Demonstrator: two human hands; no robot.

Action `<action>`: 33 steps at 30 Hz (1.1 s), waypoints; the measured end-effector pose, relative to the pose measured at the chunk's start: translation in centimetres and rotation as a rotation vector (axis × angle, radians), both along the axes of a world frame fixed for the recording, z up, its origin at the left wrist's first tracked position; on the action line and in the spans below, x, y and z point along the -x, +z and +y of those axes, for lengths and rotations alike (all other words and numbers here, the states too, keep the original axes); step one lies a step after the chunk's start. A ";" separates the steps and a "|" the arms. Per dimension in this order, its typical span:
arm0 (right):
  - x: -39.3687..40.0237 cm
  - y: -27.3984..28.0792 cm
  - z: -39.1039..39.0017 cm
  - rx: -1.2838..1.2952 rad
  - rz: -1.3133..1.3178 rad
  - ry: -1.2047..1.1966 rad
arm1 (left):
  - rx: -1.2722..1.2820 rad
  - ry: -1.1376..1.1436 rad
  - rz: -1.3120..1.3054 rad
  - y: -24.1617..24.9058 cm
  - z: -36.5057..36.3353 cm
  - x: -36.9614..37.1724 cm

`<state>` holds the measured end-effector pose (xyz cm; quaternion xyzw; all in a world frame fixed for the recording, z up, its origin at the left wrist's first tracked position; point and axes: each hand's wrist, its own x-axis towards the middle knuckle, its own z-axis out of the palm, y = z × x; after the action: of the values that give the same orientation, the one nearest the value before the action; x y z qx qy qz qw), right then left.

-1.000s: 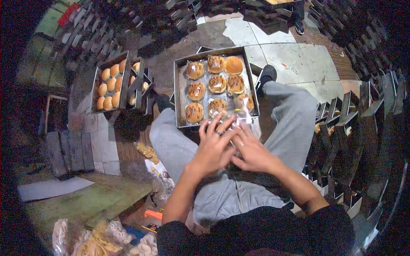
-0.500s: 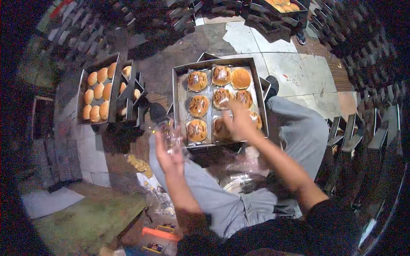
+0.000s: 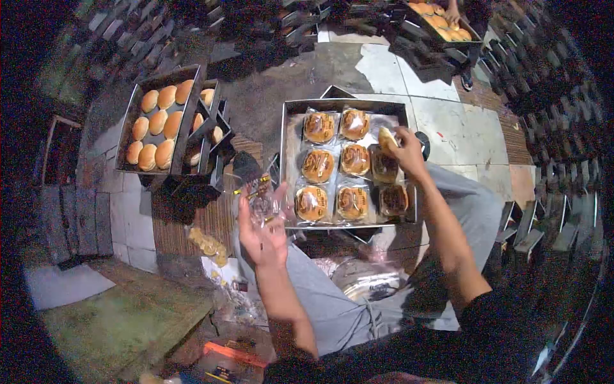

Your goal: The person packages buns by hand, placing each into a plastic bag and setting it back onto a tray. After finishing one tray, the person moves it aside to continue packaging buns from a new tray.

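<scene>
My left hand is raised palm up at the tray's lower left corner, a clear plastic bag with printed marks held between its thumb and fingers. Over the right side of the dark metal tray, my right hand grips a round golden bun, tipped on its edge so its pale side shows. Several wrapped buns in clear printed bags lie in rows in the tray, among them a wrapped bun in the left column. My right forearm passes above the tray's right edge.
To the left, a second tray of unwrapped buns rests on stacked trays. A person's hand touches buns in a far tray. Stacked dark trays line the right side. A greenish board lies at lower left.
My right hand has moved up and right from the lower tray and taken the bare bun from the top right place. The left hand still has the bag. The view has shifted slightly.
</scene>
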<state>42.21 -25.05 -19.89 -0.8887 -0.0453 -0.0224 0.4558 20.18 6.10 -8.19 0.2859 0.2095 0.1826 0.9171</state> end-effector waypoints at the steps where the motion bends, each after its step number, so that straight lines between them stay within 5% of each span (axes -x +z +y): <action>1: 1.7 0.3 -1.4 -0.330 0.167 -0.063 | 0.000 -0.003 -0.013 -0.2 -0.4 0.2; 3: 2.6 -9.2 -9.4 -0.705 0.301 -0.087 | 0.057 -0.021 0.005 -0.5 -1.2 0.5; 4: 8.9 -2.6 -8.0 -0.710 0.298 -0.074 | 0.102 -0.051 -0.038 -1.5 -1.3 0.6; 5: 12.3 5.8 -4.2 -1.503 0.569 -0.052 | 0.094 -0.035 -0.045 -2.7 -1.7 0.7; 9: 24.9 10.3 -0.5 -1.795 0.859 0.041 | 0.200 0.019 0.080 -2.4 -3.1 1.6; 13: 27.3 12.2 3.5 -1.467 0.962 0.439 | 0.139 0.041 0.124 0.4 -3.6 3.2; 15: 25.6 14.1 4.5 -0.884 0.522 0.666 | 0.086 0.075 0.070 1.8 -3.0 4.3; 17: 26.2 19.6 6.5 -0.376 0.078 0.646 | 0.042 0.074 0.029 4.0 -4.1 5.1; 19: 26.9 19.6 7.8 -0.210 -0.500 0.645 | 0.043 0.058 0.017 4.2 -5.0 5.4; 20: 27.5 18.5 7.7 -0.168 -0.552 0.697 | 0.144 0.008 -0.047 5.0 -5.8 5.7; 23: 27.3 18.3 7.1 -0.044 -0.468 0.779 | 0.155 -0.087 -0.147 1.5 -7.3 5.8; 26: 26.1 16.8 6.7 0.000 -0.324 0.790 | -0.102 0.362 0.113 -8.2 -8.5 4.3; 29: 26.4 16.2 6.9 -0.043 -0.242 0.901 | 0.189 0.057 -0.180 -1.4 -9.2 7.0; 31: 26.0 16.0 7.6 -0.027 -0.200 0.864 | -0.058 0.207 0.042 -2.9 -11.2 5.6; 33: 25.3 15.2 8.1 0.012 -0.221 0.715 | 0.101 0.147 0.001 -2.4 -12.6 4.9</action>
<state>16.88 -16.95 -4.73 -0.8116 -0.4019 0.0426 0.4219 15.24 -6.52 -10.57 0.2233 0.2393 0.2383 0.9144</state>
